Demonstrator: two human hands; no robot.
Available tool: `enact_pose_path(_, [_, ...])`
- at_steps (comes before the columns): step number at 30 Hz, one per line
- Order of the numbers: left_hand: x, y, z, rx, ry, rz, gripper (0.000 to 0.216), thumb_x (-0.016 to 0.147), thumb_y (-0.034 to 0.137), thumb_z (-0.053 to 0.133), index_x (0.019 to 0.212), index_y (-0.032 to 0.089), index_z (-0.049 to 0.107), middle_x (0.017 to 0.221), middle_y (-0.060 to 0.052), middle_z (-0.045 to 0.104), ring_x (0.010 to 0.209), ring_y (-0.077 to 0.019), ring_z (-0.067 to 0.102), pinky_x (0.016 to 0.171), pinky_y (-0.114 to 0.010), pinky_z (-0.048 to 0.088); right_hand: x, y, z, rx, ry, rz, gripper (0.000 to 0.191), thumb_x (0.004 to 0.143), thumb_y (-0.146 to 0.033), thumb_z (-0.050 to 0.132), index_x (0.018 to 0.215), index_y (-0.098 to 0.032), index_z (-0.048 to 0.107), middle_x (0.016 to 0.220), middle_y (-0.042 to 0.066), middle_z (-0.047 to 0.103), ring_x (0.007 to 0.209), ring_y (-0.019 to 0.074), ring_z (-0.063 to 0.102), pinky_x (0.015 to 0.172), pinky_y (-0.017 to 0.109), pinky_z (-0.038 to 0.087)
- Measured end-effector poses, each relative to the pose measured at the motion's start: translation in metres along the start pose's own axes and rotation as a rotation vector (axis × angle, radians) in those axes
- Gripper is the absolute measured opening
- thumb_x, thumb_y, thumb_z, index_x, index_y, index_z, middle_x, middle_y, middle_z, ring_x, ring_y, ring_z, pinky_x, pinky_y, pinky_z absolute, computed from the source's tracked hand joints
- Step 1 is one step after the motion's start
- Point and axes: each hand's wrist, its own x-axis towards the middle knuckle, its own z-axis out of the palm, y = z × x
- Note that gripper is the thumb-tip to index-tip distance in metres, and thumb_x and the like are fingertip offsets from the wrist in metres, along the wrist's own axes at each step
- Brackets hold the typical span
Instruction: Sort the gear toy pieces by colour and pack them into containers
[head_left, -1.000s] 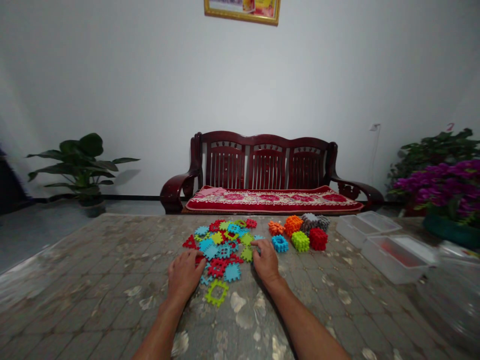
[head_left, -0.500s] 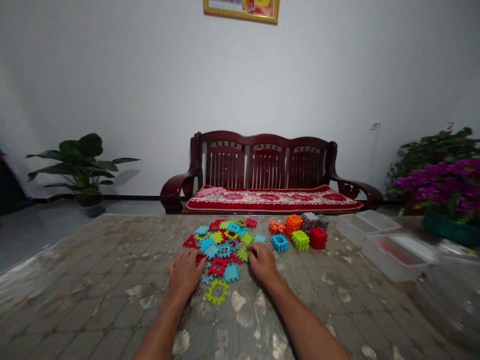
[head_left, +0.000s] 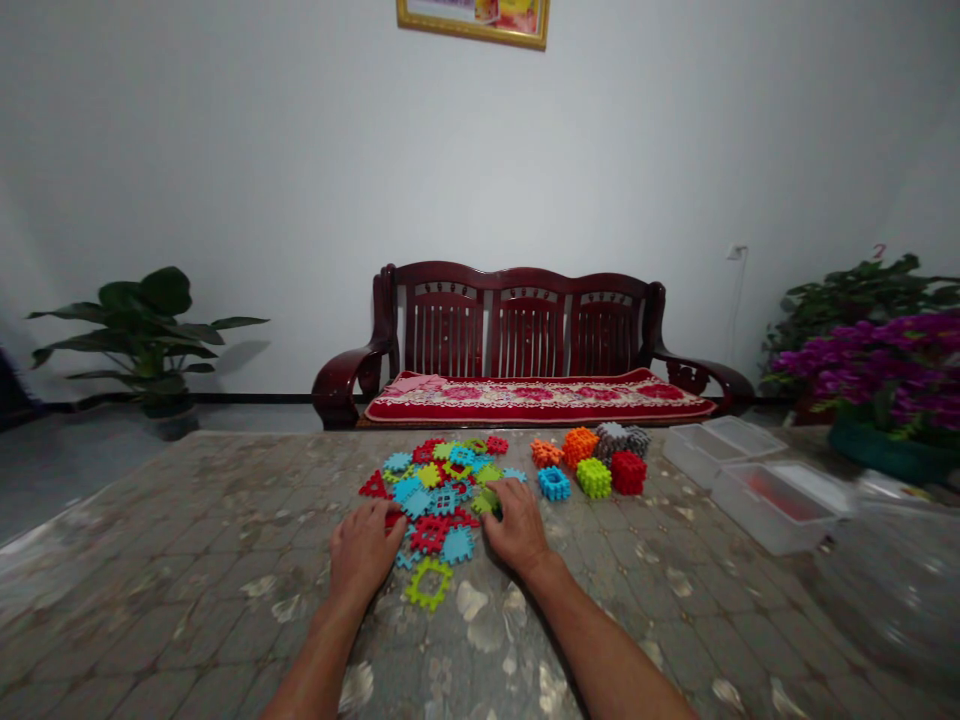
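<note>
Nearest me, at six o'clock of the pile, an open green frame (head_left: 427,602) lies flat. My left hand (head_left: 365,548) sits at eight o'clock, fingers loosely curled beside a red piece (head_left: 393,519); its position matches the earlier views, and whether it grips I cannot tell. My right hand (head_left: 517,525), at four o'clock, has shifted in from over a blue piece (head_left: 514,474); thumb and fingers now stand narrowed about a green piece (head_left: 484,501) at the pile's margin. Firm hold or lift not confirmed. Judgement: handling has passed from blue to green. The pile (head_left: 418,501) of notched flat pieces lies between my hands. Cubes (head_left: 594,478) stand at about two o'clock, well apart from my fingers; clear containers (head_left: 742,515) farther out at three limit movement that way. The tabletop (head_left: 225,560) offers more room toward nine. Its far edge runs beyond the pile at twelve; a wooden sofa (head_left: 487,280) stands past it.
</note>
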Motion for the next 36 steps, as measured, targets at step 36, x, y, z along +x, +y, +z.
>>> enact_pose_path(36, [0.001, -0.002, 0.003, -0.012, 0.019, 0.019, 0.031, 0.096, 0.032, 0.051, 0.114, 0.023, 0.074, 0.126, -0.009, 0.073, 0.122, -0.0285, 0.064, 0.109, -0.044, 0.044, -0.044, 0.066, -0.092, -0.190, 0.029, 0.269, 0.021, 0.076, -0.016, 0.065, 0.096, -0.021, 0.071, 0.098, 0.007, 0.071, 0.100, 0.0263, 0.063, 0.091, 0.035, 0.048])
